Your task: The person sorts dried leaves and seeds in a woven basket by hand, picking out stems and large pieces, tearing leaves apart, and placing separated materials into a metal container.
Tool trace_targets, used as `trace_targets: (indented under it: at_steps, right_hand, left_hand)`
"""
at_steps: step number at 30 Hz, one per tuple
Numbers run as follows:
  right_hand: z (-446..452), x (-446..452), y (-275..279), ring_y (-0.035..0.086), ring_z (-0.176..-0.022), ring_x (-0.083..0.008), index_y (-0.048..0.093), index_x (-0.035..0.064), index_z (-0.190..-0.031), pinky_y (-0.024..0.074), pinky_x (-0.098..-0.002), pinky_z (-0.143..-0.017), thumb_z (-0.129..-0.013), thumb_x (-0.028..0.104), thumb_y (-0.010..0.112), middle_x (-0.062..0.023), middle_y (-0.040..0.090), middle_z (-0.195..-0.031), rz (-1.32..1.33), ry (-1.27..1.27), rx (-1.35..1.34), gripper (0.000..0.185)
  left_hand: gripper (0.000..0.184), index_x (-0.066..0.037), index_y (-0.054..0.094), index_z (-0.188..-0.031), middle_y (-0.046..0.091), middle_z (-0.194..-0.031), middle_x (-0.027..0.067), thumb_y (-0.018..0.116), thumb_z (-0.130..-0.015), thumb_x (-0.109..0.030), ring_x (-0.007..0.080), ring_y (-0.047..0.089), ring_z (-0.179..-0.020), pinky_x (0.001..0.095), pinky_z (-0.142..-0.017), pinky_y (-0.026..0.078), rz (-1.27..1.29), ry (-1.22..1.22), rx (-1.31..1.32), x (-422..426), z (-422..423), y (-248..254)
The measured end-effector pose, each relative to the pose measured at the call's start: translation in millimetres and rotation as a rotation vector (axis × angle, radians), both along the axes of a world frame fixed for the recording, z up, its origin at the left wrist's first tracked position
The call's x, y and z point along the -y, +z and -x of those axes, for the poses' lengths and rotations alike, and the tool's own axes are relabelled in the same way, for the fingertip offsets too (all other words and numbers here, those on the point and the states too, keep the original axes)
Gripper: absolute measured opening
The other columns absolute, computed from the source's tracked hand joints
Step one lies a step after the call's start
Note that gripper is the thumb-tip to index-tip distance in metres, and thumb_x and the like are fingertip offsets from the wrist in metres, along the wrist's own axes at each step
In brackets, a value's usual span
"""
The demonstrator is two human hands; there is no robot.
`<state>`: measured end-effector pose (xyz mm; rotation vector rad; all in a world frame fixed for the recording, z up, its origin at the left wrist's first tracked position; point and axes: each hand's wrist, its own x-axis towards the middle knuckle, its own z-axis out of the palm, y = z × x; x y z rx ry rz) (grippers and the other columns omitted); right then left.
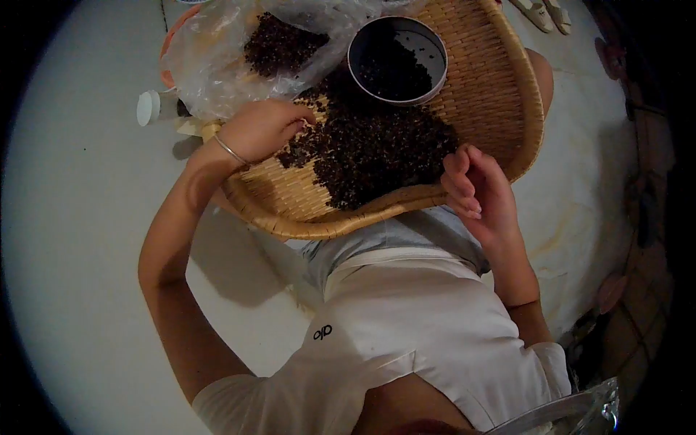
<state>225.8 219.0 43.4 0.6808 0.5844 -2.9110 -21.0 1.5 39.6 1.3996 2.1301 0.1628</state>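
Observation:
A woven basket tray [493,87] with a raised rim lies across my lap. A heap of small dark grains or dried bits [384,156] spreads over its weave. My left hand [264,130], wearing a thin bracelet, has its fingers pinched together at the heap's left edge; whatever is between the fingertips is too small to make out. Over the near right rim, my right hand [478,192] is held with curled fingers closed toward the thumb, and its contents are hidden. A round tin [397,99], partly filled with similar dark bits, rests in the tray beyond the heap.
A clear plastic bag [210,69] holding more dark bits [283,45] lies at the tray's far left, over an orange-rimmed container [168,72]. A small jar with a white lid [148,108] is left of the tray. Slippers [540,14] lie on the pale floor at the far right.

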Motion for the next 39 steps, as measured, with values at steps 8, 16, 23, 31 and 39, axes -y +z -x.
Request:
trace_targets:
  at_steps: [8,16,23,31,39]
  right_hand:
    - [1,2,4,0.031,-0.040,-0.0050,0.046,0.0076,-0.070,0.0247,-0.0187,-0.035,-0.093,0.026,0.039,0.0005,0.040,-0.056,-0.066,0.015,0.002,0.031]
    - [1,3,-1,0.031,-0.039,-0.0060,0.045,0.0070,-0.071,0.0251,-0.0201,-0.036,-0.093,0.026,0.038,0.0004,0.039,-0.054,-0.083,0.015,0.020,0.030]
    - [2,1,-4,0.031,-0.040,-0.0051,0.046,0.0063,-0.077,0.0247,-0.0188,-0.036,-0.093,0.025,0.039,0.0003,0.039,-0.054,-0.056,0.040,0.005,0.026]
    - [3,2,-5,0.031,-0.041,-0.0051,0.047,0.0059,-0.078,0.0246,-0.0186,-0.036,-0.093,0.025,0.039,0.0005,0.039,-0.054,-0.033,0.040,0.004,0.026]
    - [5,1,-5,0.030,-0.040,-0.0053,0.046,0.0062,-0.076,0.0248,-0.0195,-0.036,-0.093,0.026,0.038,0.0007,0.037,-0.052,-0.096,0.074,-0.009,0.027]
  left_hand:
    - [0.021,-0.009,0.060,-0.099,0.062,-0.091,0.0134,0.053,-0.080,-0.013,0.0317,0.059,-0.086,0.0410,-0.074,0.047,-0.052,-0.021,-0.023,-3,6,1]
    - [0.023,-0.008,0.059,-0.100,0.059,-0.094,0.0118,0.058,-0.078,-0.015,0.0304,0.056,-0.089,0.0389,-0.076,0.046,0.017,-0.089,0.005,1,6,8]
    - [0.022,-0.007,0.058,-0.098,0.057,-0.096,0.0120,0.059,-0.079,-0.017,0.0304,0.055,-0.093,0.0378,-0.079,0.045,0.092,-0.181,-0.073,6,-2,-13]
    - [0.023,-0.007,0.057,-0.103,0.061,-0.086,0.0056,0.053,-0.088,-0.024,0.0130,0.058,-0.073,0.0294,-0.066,0.048,0.194,0.457,0.752,-5,15,19]
    - [0.033,-0.008,0.054,-0.108,0.052,-0.108,0.0085,0.061,-0.082,-0.027,0.0180,0.059,-0.075,0.0310,-0.068,0.048,0.046,-0.183,0.023,-12,-8,12]
